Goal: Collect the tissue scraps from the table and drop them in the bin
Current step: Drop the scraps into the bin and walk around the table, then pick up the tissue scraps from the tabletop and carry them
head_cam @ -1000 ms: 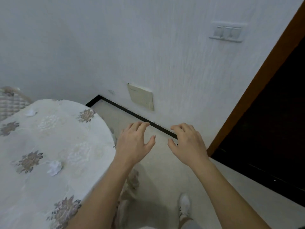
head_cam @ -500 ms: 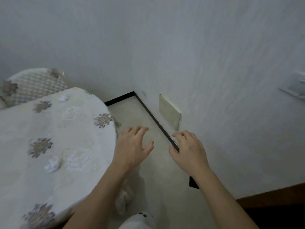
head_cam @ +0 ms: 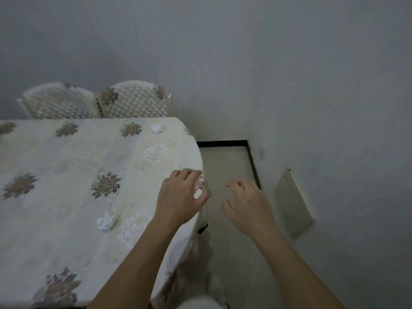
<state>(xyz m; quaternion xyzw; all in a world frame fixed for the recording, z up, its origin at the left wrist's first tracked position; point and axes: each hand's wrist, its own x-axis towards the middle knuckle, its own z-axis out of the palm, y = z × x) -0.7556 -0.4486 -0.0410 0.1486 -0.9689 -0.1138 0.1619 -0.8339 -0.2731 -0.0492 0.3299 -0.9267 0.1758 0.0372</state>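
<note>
A person stands at the rounded corner of a cloth-covered table (head_cam: 66, 219), both bare hands raised and empty. The left hand (head_cam: 180, 197) hovers over the table's near-right edge, fingers spread and loosely curled; the right hand (head_cam: 247, 206) hangs beyond that edge, over the floor, fingers likewise parted and gripping nothing.

Two crumpled tissue scraps lie on the table. The near scrap (head_cam: 106, 220) sits close to the table's right edge, just left of the left forearm and slightly back toward the person from that hand. The far scrap (head_cam: 156, 128) rests by the table's far-right corner, in front of two quilted chairs (head_cam: 133, 101) pushed up to the far side.

The left hand looks the better placed for the near scrap (the right would have to cross over the left arm to reach it). Neither scrap shows a clear long axis; both are bunched wads. No bin appears in view.
</note>
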